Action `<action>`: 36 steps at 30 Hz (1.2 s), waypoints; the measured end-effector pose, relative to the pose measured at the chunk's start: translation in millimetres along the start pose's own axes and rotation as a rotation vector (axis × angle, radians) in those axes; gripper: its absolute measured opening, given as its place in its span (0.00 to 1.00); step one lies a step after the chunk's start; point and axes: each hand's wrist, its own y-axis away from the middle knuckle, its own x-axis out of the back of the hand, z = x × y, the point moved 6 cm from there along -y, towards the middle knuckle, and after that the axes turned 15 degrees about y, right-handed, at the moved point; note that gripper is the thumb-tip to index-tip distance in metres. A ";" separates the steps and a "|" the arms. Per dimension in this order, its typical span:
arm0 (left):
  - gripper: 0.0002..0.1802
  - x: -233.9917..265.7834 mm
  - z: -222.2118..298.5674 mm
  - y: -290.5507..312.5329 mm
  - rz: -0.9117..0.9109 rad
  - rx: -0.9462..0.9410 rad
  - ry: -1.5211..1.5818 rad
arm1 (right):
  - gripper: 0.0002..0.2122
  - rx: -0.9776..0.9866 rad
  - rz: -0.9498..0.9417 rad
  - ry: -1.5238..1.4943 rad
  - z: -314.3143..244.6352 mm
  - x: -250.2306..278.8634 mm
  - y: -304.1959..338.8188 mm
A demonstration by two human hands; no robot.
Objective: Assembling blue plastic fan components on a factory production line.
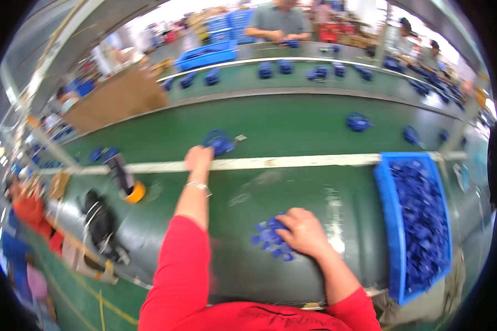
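Observation:
My left hand [199,158] reaches out across the pale rail to a coiled blue cable [220,143] on the green conveyor belt. Its fingers are closed at the coil's near left edge; the fingertips are partly hidden. A small pale tag or plug end sticks out on the coil's right. On the dark worktop closer to me, my right hand [303,231] rests at a loose pile of small blue plastic pieces [269,238]. The thumb and fingers are curled down onto the pile's right side, pinching at the pieces; the exact grip is partly covered by the hand.
A blue crate [386,220] full of small blue pieces stands at right. More coiled cables [358,122] lie on the belt. A tape roll [135,192] and a black tool [100,223] lie at left. A cardboard sheet [119,99] stands beyond the belt; co-workers sit across.

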 end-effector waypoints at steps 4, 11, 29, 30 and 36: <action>0.19 -1.7 -19.3 -29.6 0.037 -0.147 0.232 | 0.16 0.030 -0.056 -0.066 -1.0 -2.0 1.4; 0.14 -28.1 32.2 72.6 -0.167 -0.084 1.276 | 0.16 -0.112 0.012 -0.027 17.3 -6.2 12.1; 0.18 -27.7 60.7 266.4 -0.621 -0.319 1.214 | 0.18 -0.087 0.660 0.066 -4.4 55.3 14.6; 0.18 -24.6 62.0 267.7 -0.610 -0.342 1.159 | 0.18 -0.084 0.648 0.066 -4.2 54.8 14.2; 0.12 -24.8 64.7 274.4 -0.576 -0.366 1.087 | 0.19 -0.072 0.629 0.084 -3.7 50.6 14.9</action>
